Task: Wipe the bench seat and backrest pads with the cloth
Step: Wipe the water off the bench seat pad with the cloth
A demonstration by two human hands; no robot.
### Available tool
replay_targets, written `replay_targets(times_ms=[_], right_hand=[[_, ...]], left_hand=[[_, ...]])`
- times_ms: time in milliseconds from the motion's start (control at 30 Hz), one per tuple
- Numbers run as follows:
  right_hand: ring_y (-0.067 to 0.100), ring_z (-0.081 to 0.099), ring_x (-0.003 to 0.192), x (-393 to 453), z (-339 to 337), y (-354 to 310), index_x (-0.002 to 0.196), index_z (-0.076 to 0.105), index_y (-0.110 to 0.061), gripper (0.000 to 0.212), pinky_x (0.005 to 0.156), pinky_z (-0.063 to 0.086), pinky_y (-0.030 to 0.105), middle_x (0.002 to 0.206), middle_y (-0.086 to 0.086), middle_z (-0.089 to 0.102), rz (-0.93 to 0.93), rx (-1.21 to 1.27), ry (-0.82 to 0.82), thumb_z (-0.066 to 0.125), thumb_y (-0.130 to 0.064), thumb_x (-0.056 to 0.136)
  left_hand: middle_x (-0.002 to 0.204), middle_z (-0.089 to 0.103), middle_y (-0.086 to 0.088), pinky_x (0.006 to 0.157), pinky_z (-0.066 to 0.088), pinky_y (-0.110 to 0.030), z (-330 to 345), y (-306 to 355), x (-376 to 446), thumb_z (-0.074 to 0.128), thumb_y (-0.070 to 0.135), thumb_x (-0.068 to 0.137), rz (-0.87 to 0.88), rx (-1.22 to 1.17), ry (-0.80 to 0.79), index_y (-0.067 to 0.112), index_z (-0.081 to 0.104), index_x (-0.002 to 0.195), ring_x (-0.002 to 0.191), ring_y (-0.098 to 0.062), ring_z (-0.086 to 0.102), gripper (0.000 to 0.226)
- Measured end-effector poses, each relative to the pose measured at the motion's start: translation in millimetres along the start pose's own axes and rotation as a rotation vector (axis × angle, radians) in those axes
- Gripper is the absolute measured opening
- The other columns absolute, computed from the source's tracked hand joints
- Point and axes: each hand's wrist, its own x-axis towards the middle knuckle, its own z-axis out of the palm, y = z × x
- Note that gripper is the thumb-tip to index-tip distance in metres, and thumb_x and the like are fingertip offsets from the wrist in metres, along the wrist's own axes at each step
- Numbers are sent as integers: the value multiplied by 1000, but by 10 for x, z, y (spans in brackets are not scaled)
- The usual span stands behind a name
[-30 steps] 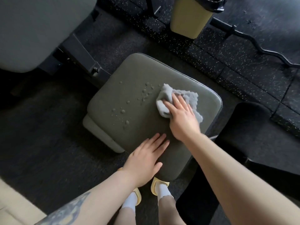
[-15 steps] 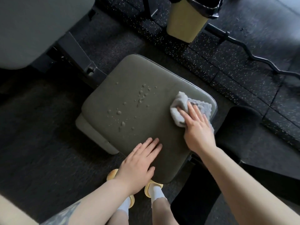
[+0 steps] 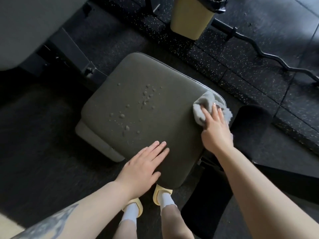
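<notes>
Head view, looking straight down: my right hand (image 3: 216, 131) lies flat on the crumpled pale grey cloth (image 3: 209, 106), fingers straight and pressing it onto the far right corner of the olive-grey padded bench seat (image 3: 120, 94); part of the cloth hangs just past the seat's right edge. My left hand (image 3: 145, 167) rests palm down on the near part of the seat, fingers straight and together, holding nothing. A scatter of clear water droplets (image 3: 136, 107) sits in the middle of the seat, well apart from the cloth and beyond my left fingertips. The grey backrest pad (image 3: 32, 26) fills the upper left, joined to the seat by a dark metal frame (image 3: 76, 49). Past the seat stands a pale yellow bin with a black liner (image 3: 191, 18) on the dark speckled rubber floor (image 3: 250, 66), and a black curl bar (image 3: 269, 54) lies to its right. My feet in yellow slippers (image 3: 161, 194) and white socks show under the seat's near edge
</notes>
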Motion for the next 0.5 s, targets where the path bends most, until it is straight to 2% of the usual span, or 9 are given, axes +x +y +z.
replay_targets(times_ms=[67, 100, 200, 267, 333, 367, 433, 500], right_hand=[[19, -11, 148, 103, -16, -161, 153, 11, -37, 82, 118, 6, 45, 162, -2, -10, 135, 53, 17, 42, -1, 85], [21, -12, 148, 83, 26, -286, 153, 10, -36, 84, 119, 3, 45, 162, 0, -11, 134, 47, 33, 42, 0, 84], [25, -11, 148, -363, 396, -345, 152, 15, -33, 81, 119, 1, 44, 162, 3, -8, -144, -8, 71, 47, -2, 85], [28, 0, 149, -856, 595, -83, 151, 26, -30, 78, 119, 10, 45, 162, 4, 5, -312, -56, 64, 57, -7, 83], [29, 17, 147, -1110, 648, 197, 146, 34, -30, 79, 116, 24, 48, 159, 6, 20, -407, -148, 50, 62, -8, 76], [29, 22, 145, -1074, 632, 289, 144, 36, -30, 74, 114, 29, 50, 158, 6, 24, -420, -183, 78, 56, -9, 76], [27, 16, 147, -843, 513, 206, 146, 33, -32, 68, 114, 27, 51, 160, 5, 19, -281, -158, 113, 41, -10, 82], [25, -2, 149, -615, 462, -133, 151, 19, -34, 73, 120, 11, 47, 162, 4, 0, -69, -20, 106, 41, -7, 87]], left_hand=[[156, -17, 21, 111, -14, -18, -12, 31, 1, 41, 34, 98, -4, 10, -5, 35, -4, 152, 142, 2, -20, 70], [157, -16, 20, 111, -14, -19, -1, 34, 1, 42, 33, 98, -12, 13, -4, 34, -3, 152, 143, 1, -20, 70], [160, 2, 13, 115, -5, -24, 29, 41, -9, 51, 29, 92, -26, 43, 13, 29, 13, 153, 146, -4, -5, 72], [159, 16, 8, 116, 2, -32, 56, 43, -53, 54, 27, 86, -47, 46, 4, 25, 23, 151, 147, -8, 4, 72], [160, 10, 9, 116, -1, -30, 80, 49, -106, 52, 26, 87, -53, 53, 4, 25, 19, 153, 147, -7, -1, 73], [161, 3, 11, 115, -6, -26, 92, 60, -135, 49, 25, 90, -49, 34, 10, 26, 14, 153, 146, -6, -8, 73], [159, -9, 14, 111, -15, -20, 111, 91, -163, 45, 23, 93, -69, -25, 26, 27, 6, 153, 142, -2, -20, 72], [159, -12, 15, 110, -18, -19, 103, 158, -164, 44, 24, 95, -96, -45, 54, 28, 4, 153, 142, -2, -23, 71]])
